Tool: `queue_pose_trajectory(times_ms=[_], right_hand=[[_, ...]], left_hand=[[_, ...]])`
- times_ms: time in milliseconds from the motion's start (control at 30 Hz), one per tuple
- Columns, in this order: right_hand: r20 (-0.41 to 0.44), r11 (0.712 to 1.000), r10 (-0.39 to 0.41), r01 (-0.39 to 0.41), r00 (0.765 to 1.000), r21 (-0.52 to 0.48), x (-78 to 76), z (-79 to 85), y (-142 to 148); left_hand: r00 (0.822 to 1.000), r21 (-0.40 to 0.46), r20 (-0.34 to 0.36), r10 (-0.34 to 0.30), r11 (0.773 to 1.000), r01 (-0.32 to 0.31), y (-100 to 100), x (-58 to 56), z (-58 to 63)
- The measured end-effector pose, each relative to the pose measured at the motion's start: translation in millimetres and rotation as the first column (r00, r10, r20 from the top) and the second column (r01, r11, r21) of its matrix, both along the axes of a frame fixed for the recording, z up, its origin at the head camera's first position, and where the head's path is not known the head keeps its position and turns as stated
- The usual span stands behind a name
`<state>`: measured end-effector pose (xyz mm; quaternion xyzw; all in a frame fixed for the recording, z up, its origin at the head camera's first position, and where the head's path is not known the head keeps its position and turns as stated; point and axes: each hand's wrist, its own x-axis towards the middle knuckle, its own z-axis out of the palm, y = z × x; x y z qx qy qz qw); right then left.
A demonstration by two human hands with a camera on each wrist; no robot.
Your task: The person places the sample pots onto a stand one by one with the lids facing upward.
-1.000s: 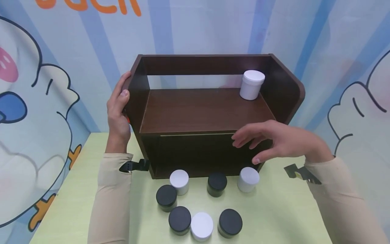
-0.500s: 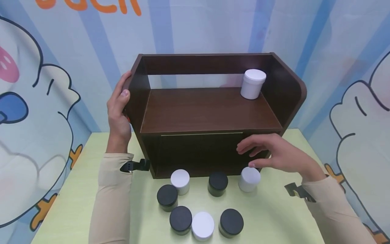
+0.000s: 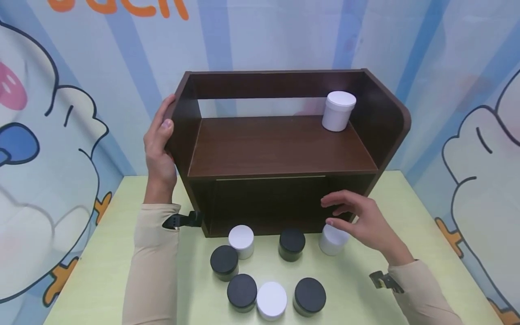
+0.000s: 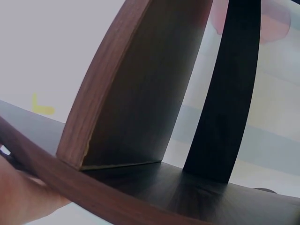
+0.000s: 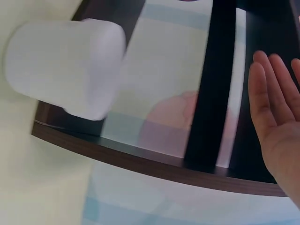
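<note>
A dark brown two-tier shelf (image 3: 284, 146) stands on the table. My left hand (image 3: 160, 151) grips its left side panel from outside, thumb and fingers near the panel's edge; part of that hand (image 4: 28, 197) shows low in the left wrist view. My right hand (image 3: 361, 216) hovers in front of the shelf's lower right corner with fingers gently curved and thumb apart. Its thumb overlaps the lid of a white jar (image 3: 333, 243) in the head view. In the right wrist view, the same jar (image 5: 56, 65) lies to the left, apart from the fingers (image 5: 267, 98).
Another white lidded jar (image 3: 337, 113) stands on the upper tier at right. Before the shelf are more jars, some white (image 3: 241, 241) and several black-lidded (image 3: 291, 243), on the pale table (image 3: 373, 284). A printed curtain (image 3: 268, 36) hangs behind.
My right hand has come down from in front of the shelf board to the white jar at front right. My left hand keeps its place on the side panel.
</note>
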<state>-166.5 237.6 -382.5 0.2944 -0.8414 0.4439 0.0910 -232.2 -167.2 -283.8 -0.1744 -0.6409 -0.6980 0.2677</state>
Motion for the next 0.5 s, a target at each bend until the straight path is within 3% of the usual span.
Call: queue_pose_trajectory(times_ms=[167, 500], right_hand=[[-0.008, 0.994, -0.108, 0.108, 0.994, 0.001, 1.8, -15.2, -2], [-0.041, 0.969, -0.244, 0.245, 0.969, 0.023, 0.7, -48.1, -2]], left_hand=[[1.000, 0.005, -0.003, -0.001, 1.000, 0.001, -1, -0.1, -0.1], [1.000, 0.015, -0.023, -0.012, 1.000, 0.013, 0, -1.0, 0.4]])
